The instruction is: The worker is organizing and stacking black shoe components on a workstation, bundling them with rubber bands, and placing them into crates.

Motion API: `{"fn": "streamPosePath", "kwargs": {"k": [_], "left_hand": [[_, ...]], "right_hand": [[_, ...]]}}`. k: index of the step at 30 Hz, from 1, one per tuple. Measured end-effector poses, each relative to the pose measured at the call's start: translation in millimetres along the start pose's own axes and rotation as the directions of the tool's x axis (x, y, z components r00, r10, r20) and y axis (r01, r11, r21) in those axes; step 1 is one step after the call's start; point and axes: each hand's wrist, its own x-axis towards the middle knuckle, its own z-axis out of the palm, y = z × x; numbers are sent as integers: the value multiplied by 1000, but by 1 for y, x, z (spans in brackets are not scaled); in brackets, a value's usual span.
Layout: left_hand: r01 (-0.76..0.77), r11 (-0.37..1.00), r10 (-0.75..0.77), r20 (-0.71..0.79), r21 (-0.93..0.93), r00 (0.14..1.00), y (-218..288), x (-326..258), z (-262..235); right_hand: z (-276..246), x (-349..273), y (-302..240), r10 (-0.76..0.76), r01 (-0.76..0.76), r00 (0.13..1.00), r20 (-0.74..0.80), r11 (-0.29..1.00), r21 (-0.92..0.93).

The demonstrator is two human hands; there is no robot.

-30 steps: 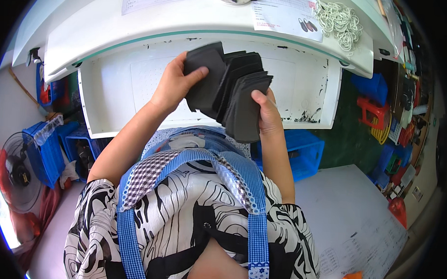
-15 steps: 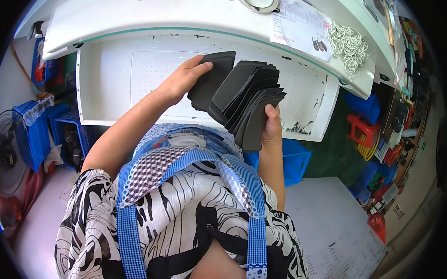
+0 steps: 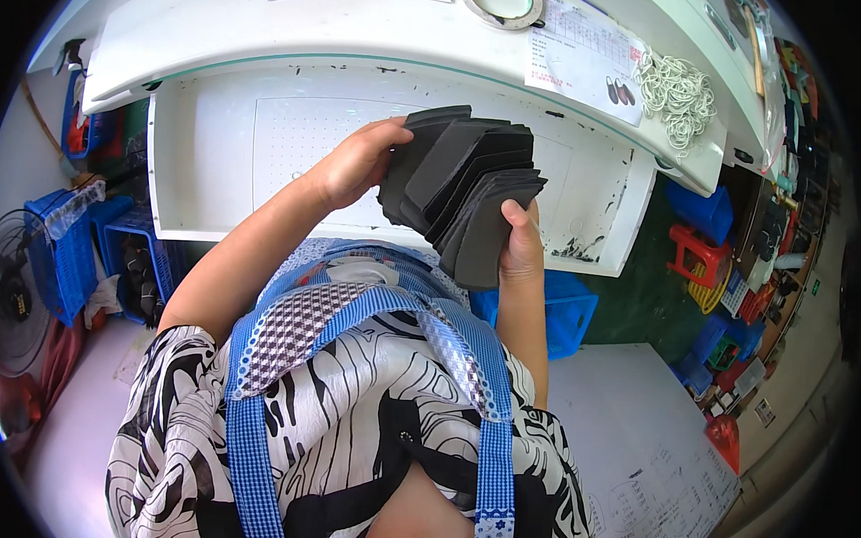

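Between my hands, over the open white drawer (image 3: 201, 199), is a fanned stack of flat black foam-like pieces (image 3: 467, 180). Several of them overlap, with curved outlines and slightly ragged edges. My left hand (image 3: 363, 164) is closed on the pieces at the left end, thumb on top and the other fingers mostly hidden. My right hand (image 3: 522, 242) grips the stack's right end, its thumb pressed against the front piece and its fingers behind.
On the white table (image 3: 297, 22) above the drawer lie a roll of tape (image 3: 477, 13), a printed sheet (image 3: 580, 61) and a heap of white rubber bands (image 3: 676, 93). Blue crates (image 3: 563, 316) and a red stool (image 3: 694, 252) stand below. A fan (image 3: 14, 297) is at far left.
My left hand has moved a little right with its pieces, closing the gap, so they now overlap the rest of the stack. My right hand has barely moved.
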Motion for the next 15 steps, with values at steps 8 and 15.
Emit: {"fn": "streamPosePath", "kwargs": {"k": [8, 15], "left_hand": [[-2, 997, 4, -21, 74, 1000, -19, 9, 7], [-113, 962, 178, -257, 249, 950, -17, 6, -22]], "right_hand": [[29, 9, -6, 6, -12, 998, -63, 996, -89], [24, 15, 4, 3, -6, 996, -87, 999, -35]]}}
